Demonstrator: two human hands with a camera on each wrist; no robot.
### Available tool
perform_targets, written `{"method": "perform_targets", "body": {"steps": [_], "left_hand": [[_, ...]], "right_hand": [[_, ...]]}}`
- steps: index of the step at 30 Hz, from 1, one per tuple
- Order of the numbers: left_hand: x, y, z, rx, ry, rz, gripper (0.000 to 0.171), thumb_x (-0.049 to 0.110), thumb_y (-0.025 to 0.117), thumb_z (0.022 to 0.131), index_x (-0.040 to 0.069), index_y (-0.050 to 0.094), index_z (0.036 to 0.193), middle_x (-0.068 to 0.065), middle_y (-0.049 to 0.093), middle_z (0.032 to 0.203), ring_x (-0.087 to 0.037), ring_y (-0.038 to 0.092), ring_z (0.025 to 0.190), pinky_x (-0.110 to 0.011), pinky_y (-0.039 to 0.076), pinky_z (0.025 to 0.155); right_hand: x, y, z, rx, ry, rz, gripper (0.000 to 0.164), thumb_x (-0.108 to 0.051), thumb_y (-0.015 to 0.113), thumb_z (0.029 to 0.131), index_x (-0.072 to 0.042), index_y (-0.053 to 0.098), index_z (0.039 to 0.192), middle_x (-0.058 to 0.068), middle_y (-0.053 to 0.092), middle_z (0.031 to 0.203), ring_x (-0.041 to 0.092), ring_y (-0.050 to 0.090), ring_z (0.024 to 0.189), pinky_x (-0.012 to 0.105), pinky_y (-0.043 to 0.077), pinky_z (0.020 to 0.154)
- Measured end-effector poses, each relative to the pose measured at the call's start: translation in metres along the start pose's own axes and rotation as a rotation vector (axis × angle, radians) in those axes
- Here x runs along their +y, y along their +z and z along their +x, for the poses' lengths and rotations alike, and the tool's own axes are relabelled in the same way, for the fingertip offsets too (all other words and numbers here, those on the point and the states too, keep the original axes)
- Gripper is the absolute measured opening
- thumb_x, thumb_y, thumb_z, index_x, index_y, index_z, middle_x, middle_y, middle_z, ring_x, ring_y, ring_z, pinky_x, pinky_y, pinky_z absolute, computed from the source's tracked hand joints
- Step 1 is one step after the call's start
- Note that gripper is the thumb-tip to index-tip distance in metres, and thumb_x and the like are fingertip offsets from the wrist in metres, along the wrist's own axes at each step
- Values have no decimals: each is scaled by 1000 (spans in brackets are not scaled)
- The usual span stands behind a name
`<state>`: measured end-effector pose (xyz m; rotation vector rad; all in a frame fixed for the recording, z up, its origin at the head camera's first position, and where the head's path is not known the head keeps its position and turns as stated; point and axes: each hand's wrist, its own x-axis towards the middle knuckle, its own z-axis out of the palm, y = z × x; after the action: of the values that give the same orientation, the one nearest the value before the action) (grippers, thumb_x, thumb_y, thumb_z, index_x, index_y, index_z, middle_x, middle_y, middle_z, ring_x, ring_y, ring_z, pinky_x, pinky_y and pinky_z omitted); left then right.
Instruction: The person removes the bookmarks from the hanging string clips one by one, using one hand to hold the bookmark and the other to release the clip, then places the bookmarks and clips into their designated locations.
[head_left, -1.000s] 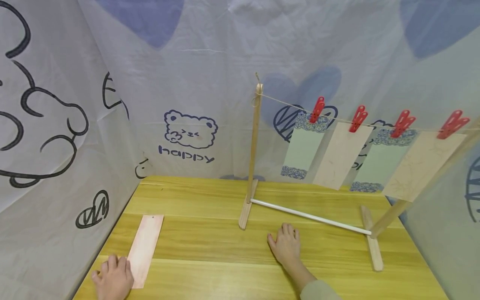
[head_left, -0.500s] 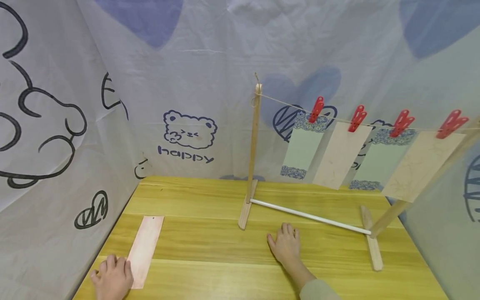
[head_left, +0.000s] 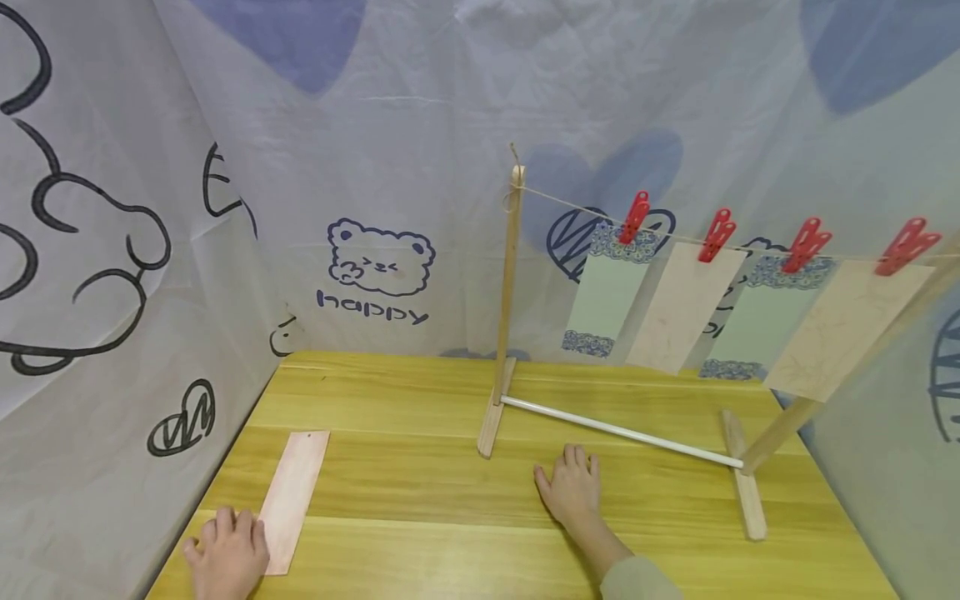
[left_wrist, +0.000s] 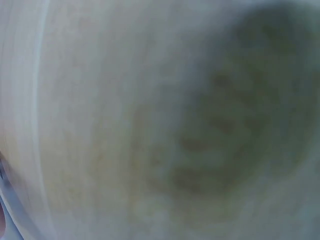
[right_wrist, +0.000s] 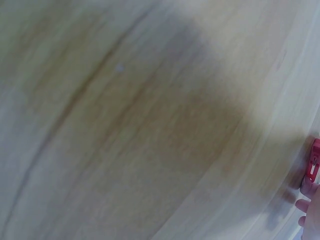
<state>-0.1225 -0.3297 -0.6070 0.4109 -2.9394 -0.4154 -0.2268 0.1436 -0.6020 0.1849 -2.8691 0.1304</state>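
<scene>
A pale pink strip with a small hole at its top, like a bookmark [head_left: 294, 492], lies at the table's left. My left hand [head_left: 227, 554] rests by its lower left edge, fingers loosely bent; whether it touches the strip, I cannot tell. On the table before the rack rests my right hand [head_left: 573, 492], thumb spread and fingers relaxed. A red clip [right_wrist: 314, 161] shows close to the right fingers in the right wrist view; the head view shows none there. Several cards, such as a green patterned card [head_left: 611, 292], hang from a string by red clips [head_left: 635, 218].
The string runs from a wooden post [head_left: 508, 283] on a wooden foot [head_left: 495, 421] to a second post [head_left: 780, 437] at the right. A white rod [head_left: 618, 431] joins them low down. Printed cloth [head_left: 405, 150] surrounds the wooden table [head_left: 420, 492]. The left wrist view is blurred.
</scene>
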Motion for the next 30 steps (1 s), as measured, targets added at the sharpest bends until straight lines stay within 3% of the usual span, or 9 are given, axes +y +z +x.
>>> {"method": "perform_targets", "body": {"steps": [22,30], "left_hand": [[2,-1,0,35,-16,-11,21,16,42,91,-3,49,97,-24,36,105,-46,30,99,-65,14,81],[9,-3,3,-8,-53,-47,32,22,36,96,-4,43,113,-28,33,115,-49,28,104,-66,13,83]], "right_hand": [[-1,-5,-2,-48,30,30,59,-51,47,89,5,62,97,17,50,111,32,40,111,52,25,97],[1,-9,1,-28,72,81,57,-49,47,89,5,56,106,17,50,113,33,40,112,53,24,96]]}}
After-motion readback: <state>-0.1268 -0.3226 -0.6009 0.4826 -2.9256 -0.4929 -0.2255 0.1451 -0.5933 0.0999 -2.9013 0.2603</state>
